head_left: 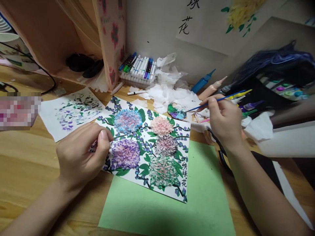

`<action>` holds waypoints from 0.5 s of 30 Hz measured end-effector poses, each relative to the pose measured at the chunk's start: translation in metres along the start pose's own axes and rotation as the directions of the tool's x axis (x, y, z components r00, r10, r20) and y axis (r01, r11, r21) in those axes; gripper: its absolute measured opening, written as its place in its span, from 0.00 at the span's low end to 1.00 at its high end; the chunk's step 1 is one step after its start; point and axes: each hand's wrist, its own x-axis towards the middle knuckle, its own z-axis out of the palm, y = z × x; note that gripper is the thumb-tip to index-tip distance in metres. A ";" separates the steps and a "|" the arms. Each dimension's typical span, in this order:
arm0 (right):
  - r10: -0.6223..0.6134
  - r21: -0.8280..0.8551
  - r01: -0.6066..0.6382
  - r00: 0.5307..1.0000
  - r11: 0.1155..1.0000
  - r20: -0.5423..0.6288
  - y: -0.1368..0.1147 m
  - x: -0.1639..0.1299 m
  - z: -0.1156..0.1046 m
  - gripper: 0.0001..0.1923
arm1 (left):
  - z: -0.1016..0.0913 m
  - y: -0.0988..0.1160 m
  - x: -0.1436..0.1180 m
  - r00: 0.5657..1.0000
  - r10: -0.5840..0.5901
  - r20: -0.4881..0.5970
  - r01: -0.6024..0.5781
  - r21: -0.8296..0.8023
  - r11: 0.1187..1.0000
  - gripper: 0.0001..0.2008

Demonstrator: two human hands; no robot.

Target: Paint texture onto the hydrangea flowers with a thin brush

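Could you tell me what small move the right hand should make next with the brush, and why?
Probably lift the brush back to the flower painting: its tip sits in the paint dish, apparently loading, while the left hand steadies the sheet's edge.

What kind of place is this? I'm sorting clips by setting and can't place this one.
Probably a home craft or painting desk. The right hand holds a thin brush over a flower painting on a wooden table, with a rack of markers and paint tubes by the wall.
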 end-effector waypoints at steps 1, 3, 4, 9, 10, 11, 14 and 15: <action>0.003 -0.013 -0.003 1.000 1.000 0.018 0.000 -0.001 0.001 0.19 | 0.000 0.000 0.000 1.000 0.007 -0.002 -0.007 0.003 1.000 0.10; 0.009 -0.015 -0.008 0.999 1.000 0.047 -0.002 -0.002 0.002 0.19 | 0.001 0.000 0.000 1.000 0.017 -0.010 -0.017 0.010 1.000 0.10; 0.011 -0.011 -0.010 0.998 1.000 0.055 -0.002 -0.002 0.002 0.19 | 0.002 0.000 0.000 1.000 0.020 -0.017 -0.020 0.010 1.000 0.10; -0.009 -0.019 0.009 0.999 1.000 0.033 0.001 -0.003 0.002 0.18 | 0.001 -0.001 0.001 0.999 0.023 -0.025 -0.023 -0.005 1.000 0.10; -0.017 -0.030 0.018 0.999 0.999 0.040 0.001 -0.002 0.002 0.18 | 0.001 -0.001 0.001 0.999 0.026 -0.023 -0.026 -0.009 1.000 0.10; -0.025 -0.038 0.026 0.999 0.999 0.040 0.000 -0.002 0.001 0.18 | 0.000 -0.001 0.001 0.999 0.027 -0.024 -0.028 -0.010 1.000 0.10; -0.033 0.022 0.033 0.999 0.999 -0.031 -0.013 -0.003 -0.006 0.16 | 0.000 0.001 0.002 0.999 0.021 -0.025 -0.021 0.000 1.000 0.11; -0.027 0.082 0.032 0.997 0.996 -0.071 -0.021 -0.005 -0.010 0.15 | 0.000 0.001 0.002 1.000 0.013 -0.026 -0.013 0.004 1.000 0.11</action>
